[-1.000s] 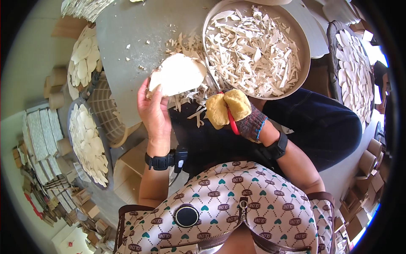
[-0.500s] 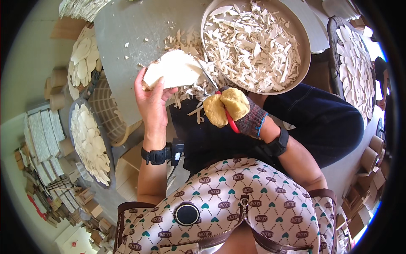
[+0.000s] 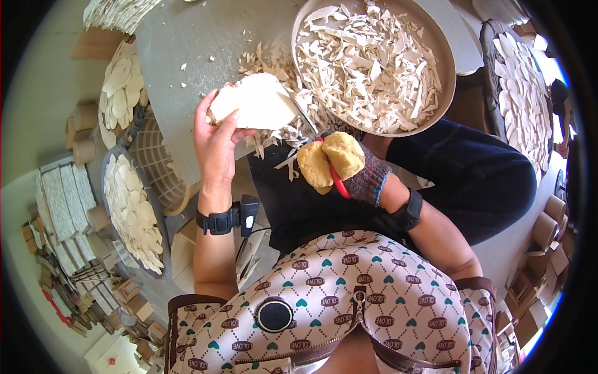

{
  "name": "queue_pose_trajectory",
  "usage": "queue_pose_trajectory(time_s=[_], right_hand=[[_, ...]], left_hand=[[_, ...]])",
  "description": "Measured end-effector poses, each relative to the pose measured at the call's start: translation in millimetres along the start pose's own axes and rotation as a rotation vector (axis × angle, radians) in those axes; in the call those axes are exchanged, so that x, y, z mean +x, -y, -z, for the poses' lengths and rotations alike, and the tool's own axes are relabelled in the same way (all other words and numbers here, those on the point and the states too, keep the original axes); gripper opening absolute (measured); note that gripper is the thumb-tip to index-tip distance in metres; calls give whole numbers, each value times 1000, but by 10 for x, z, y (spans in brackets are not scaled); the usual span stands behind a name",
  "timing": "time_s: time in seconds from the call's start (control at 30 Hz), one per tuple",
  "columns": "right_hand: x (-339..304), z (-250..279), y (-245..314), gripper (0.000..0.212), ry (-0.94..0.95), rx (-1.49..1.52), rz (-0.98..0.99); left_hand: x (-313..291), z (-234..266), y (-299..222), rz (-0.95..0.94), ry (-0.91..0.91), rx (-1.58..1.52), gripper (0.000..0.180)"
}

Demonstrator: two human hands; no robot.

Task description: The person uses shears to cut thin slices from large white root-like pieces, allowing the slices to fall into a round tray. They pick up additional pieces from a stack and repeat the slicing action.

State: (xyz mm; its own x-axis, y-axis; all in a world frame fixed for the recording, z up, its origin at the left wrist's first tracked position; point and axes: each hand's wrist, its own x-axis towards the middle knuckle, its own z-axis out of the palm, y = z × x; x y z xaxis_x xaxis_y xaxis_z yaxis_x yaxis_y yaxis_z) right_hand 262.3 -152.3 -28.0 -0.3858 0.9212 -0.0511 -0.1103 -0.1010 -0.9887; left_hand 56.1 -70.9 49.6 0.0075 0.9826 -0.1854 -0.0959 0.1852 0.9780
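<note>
My left hand (image 3: 215, 146) grips a broad, flat white piece (image 3: 260, 103) by its left end, thumb on top and fingers at the rim. The piece has a rough brownish edge on the hand's side and a straight lower edge. My right hand (image 3: 367, 177), in a dark knitted glove, is closed on red-handled scissors (image 3: 309, 121). Thick yellow padding (image 3: 330, 162) wraps their handles and hides most of my fingers. The metal blades lie along the right edge of the white piece; whether they are apart cannot be made out.
A large round tray (image 3: 453, 68) of white offcuts stands at the far right of the grey table (image 3: 174, 47). Loose trimmings (image 3: 268, 62) lie behind the piece. Left are a woven basket (image 3: 149, 146) and rounds of flat pale pieces (image 3: 134, 212); another round (image 3: 520, 93) stands right.
My left hand and forearm have shifted slightly left, and the white piece has turned a little. The scissors and my right hand have moved only a touch to the left.
</note>
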Motion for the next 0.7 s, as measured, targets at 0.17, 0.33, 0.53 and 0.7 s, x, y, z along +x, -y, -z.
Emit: queue_pose_trajectory(time_s=[0.17, 0.33, 0.53, 0.7], right_hand=[[-7, -55, -28, 25, -169, 53, -4], [47, -2, 217, 23, -36, -826, 324], [121, -34, -112, 24, -14, -212, 216], [158, -14, 135, 13, -19, 238, 150]], left_hand=[[-81, -234, 91, -21, -156, -273, 42], [-193, -491, 267, 99, -116, -309, 28], [-94, -362, 251, 54, -89, -225, 24], [-71, -202, 44, 182, 170, 17, 31]])
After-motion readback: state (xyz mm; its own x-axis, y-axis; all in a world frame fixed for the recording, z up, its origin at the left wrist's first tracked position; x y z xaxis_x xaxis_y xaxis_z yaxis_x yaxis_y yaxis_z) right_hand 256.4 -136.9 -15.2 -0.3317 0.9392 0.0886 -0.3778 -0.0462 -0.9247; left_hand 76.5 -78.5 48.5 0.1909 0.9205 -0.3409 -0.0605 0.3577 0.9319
